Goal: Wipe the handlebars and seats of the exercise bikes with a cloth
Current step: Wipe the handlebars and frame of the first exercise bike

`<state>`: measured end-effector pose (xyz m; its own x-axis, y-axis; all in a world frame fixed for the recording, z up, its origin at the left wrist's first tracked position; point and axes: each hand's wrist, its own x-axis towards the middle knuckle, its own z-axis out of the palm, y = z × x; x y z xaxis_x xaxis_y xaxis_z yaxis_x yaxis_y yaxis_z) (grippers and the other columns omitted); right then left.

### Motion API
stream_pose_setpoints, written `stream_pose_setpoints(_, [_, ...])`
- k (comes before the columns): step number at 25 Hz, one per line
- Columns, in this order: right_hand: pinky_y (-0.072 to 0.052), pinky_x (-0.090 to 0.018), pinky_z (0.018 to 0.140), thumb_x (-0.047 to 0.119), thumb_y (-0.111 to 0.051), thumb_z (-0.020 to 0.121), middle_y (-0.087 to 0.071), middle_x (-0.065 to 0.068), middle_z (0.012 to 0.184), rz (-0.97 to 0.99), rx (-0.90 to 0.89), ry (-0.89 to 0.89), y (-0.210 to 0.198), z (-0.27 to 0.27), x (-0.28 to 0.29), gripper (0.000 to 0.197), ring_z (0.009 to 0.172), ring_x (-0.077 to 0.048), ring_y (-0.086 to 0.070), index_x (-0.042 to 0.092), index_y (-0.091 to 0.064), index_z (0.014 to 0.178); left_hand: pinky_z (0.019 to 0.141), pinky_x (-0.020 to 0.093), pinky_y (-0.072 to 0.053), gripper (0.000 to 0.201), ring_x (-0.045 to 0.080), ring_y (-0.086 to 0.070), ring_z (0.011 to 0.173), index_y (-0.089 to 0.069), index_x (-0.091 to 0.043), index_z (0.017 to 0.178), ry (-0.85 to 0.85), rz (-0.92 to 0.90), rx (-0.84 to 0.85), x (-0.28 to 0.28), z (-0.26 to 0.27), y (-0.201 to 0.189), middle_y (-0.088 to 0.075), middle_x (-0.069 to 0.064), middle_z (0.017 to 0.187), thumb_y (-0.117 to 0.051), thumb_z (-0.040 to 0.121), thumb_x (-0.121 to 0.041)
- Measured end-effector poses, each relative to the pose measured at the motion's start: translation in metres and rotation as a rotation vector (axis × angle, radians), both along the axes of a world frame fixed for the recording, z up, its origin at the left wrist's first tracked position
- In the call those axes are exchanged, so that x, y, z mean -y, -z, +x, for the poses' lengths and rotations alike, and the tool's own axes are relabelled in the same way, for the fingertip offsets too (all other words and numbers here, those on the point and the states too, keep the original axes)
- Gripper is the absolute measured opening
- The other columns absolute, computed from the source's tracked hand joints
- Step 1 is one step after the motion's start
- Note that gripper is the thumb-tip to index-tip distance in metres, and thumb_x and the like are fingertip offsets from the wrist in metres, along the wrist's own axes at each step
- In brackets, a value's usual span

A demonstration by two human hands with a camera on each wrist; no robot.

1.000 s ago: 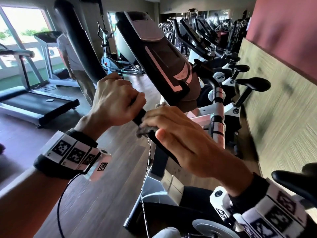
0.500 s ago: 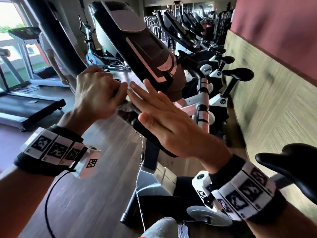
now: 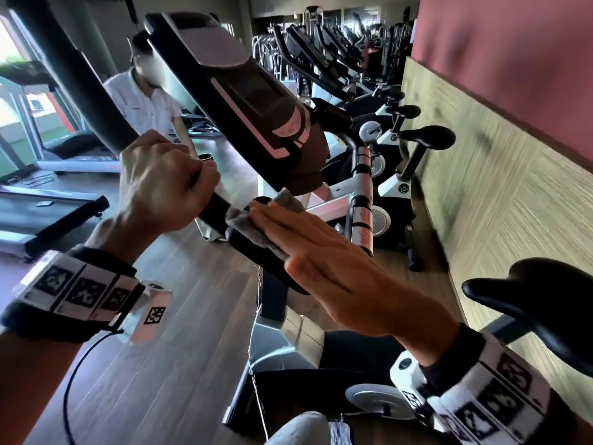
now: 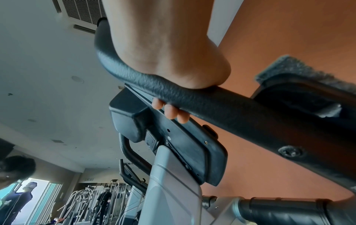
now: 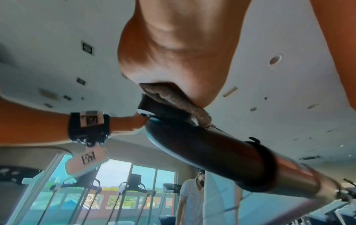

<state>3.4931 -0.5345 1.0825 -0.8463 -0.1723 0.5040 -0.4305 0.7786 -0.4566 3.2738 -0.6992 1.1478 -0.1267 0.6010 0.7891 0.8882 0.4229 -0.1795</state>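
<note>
Head view shows your left hand (image 3: 160,181) at centre left, fist clenched around the black handlebar (image 3: 218,205), knuckles up, wrist bent back toward the lower left corner. The left wrist view confirms it: your fingertips (image 4: 171,111) curl under the textured bar and poke out below it. Your right hand (image 3: 324,261) lies flat just right of centre, fingers straight and together, pointing to the upper left, palm pressing the grey cloth (image 3: 256,226) onto the handlebar's middle section beneath the tilted console (image 3: 250,104). In the right wrist view the cloth (image 5: 173,100) is bunched between your palm and the bar. A black seat (image 3: 539,303) sits at the right edge.
</note>
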Motion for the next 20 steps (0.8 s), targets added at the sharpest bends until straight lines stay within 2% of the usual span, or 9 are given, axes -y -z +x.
stream_pose_setpoints(5, [-0.001,-0.033,0.129,0.044,-0.025,0.107,-0.011,0.008,0.171,-0.013,0.052,0.052,-0.014,-0.024,0.007,0.061,0.155,-0.001,0.006,0.019,-0.018,0.162,0.080,0.042,-0.047,0.048,0.032,-0.057,0.049,-0.066,-0.013,0.053,-0.009,0.012,-0.007,-0.001,0.001,0.000,-0.052,0.004,0.047,-0.045,0.094,-0.025])
stream_pose_setpoints(8, [-0.005,-0.035,0.129,0.035,-0.029,0.111,-0.013,0.005,0.171,0.038,0.011,0.014,-0.005,-0.013,-0.003,0.056,0.157,-0.004,0.002,0.014,-0.019,0.162,0.081,0.041,-0.045,0.051,0.031,-0.056,0.049,-0.062,-0.013,0.051,-0.014,-0.004,0.011,0.000,0.002,0.000,-0.051,0.003,0.047,-0.042,0.095,-0.028])
stream_pose_setpoints(12, [-0.003,-0.040,0.129,0.037,-0.029,0.111,-0.006,0.012,0.171,-0.041,0.090,0.006,-0.016,-0.026,-0.006,0.055,0.155,0.000,0.008,0.021,-0.018,0.162,0.080,0.041,-0.045,0.052,0.031,-0.055,0.049,-0.061,-0.013,0.050,-0.025,-0.005,0.019,0.000,0.004,0.000,-0.052,0.003,0.048,-0.041,0.096,-0.028])
stream_pose_setpoints(17, [-0.001,-0.030,0.128,0.035,-0.030,0.111,-0.008,0.007,0.171,0.076,0.028,-0.022,-0.012,-0.018,-0.005,0.057,0.156,-0.003,0.006,0.016,-0.016,0.162,0.081,0.042,-0.045,0.051,0.031,-0.057,0.051,-0.064,-0.013,0.051,-0.045,0.004,0.027,0.000,0.002,0.001,-0.054,0.005,0.048,-0.043,0.095,-0.029])
stream_pose_setpoints(20, [-0.001,-0.037,0.129,0.039,-0.029,0.110,-0.003,0.010,0.172,0.050,0.065,0.000,-0.022,-0.034,-0.001,0.058,0.155,-0.001,0.011,0.020,-0.014,0.163,0.080,0.043,-0.046,0.053,0.031,-0.055,0.049,-0.058,-0.014,0.047,-0.029,0.000,0.014,-0.001,0.001,0.000,-0.049,0.004,0.046,-0.042,0.096,-0.029])
